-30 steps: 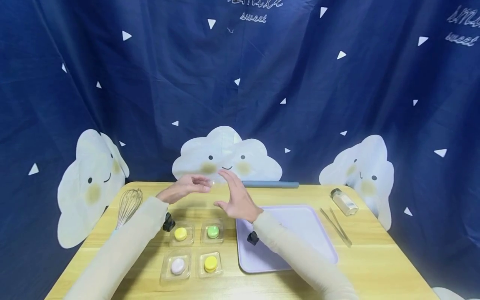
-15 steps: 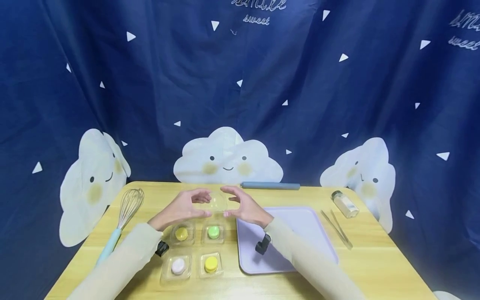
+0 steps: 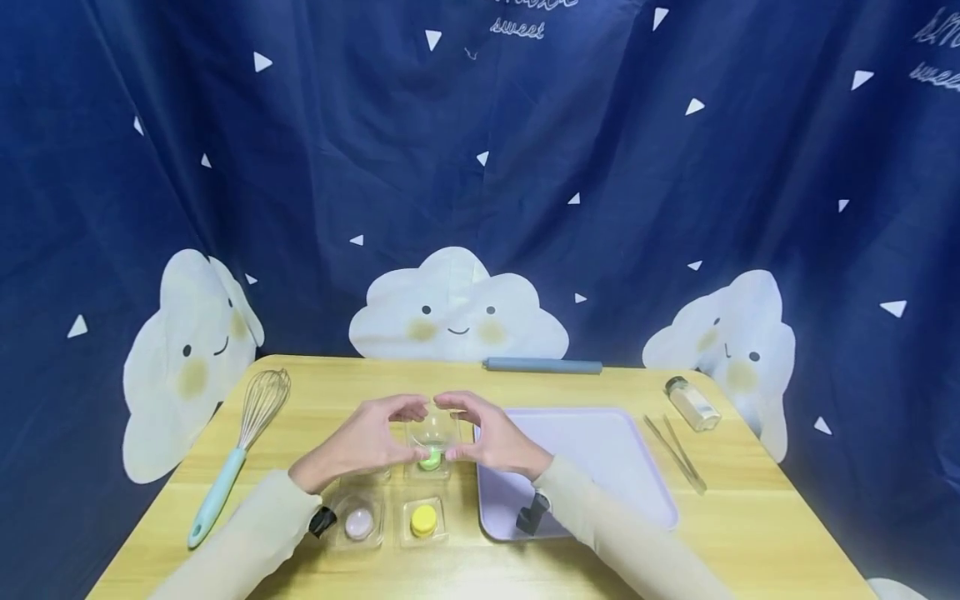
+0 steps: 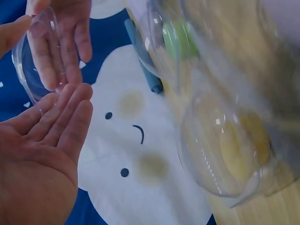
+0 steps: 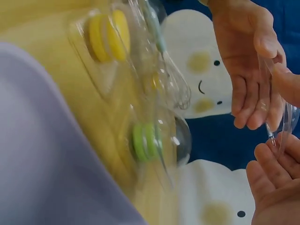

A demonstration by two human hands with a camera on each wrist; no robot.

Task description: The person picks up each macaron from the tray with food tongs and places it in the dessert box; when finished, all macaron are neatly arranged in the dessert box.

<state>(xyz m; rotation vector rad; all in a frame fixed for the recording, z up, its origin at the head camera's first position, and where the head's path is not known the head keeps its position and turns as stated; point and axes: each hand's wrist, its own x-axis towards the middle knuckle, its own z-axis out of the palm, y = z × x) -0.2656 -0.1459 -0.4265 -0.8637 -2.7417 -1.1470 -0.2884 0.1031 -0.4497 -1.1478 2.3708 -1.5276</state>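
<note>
My left hand (image 3: 367,437) and right hand (image 3: 501,437) hold a clear plastic dome lid (image 3: 433,427) between them, pinching opposite sides between thumbs and fingers. It hangs above the green macaron (image 3: 430,460), which sits in a clear square tray. In the left wrist view the lid (image 4: 35,65) stands edge-on between both hands. A lilac macaron (image 3: 359,523) and a yellow macaron (image 3: 423,521) lie in clear trays nearer the front. Another yellow macaron (image 4: 236,145), under clear plastic in the left wrist view, is hidden by my left hand in the head view.
A lilac tray (image 3: 570,425) lies under my right forearm. To the left is a whisk (image 3: 225,483) with a light blue handle. Tongs (image 3: 677,454) and a dark-capped jar (image 3: 692,404) lie at the right. A blue-grey rod (image 3: 542,365) lies along the back edge.
Both hands have come together around the clear lid, then brought it down and nearer, from the back of the table to above the green macaron.
</note>
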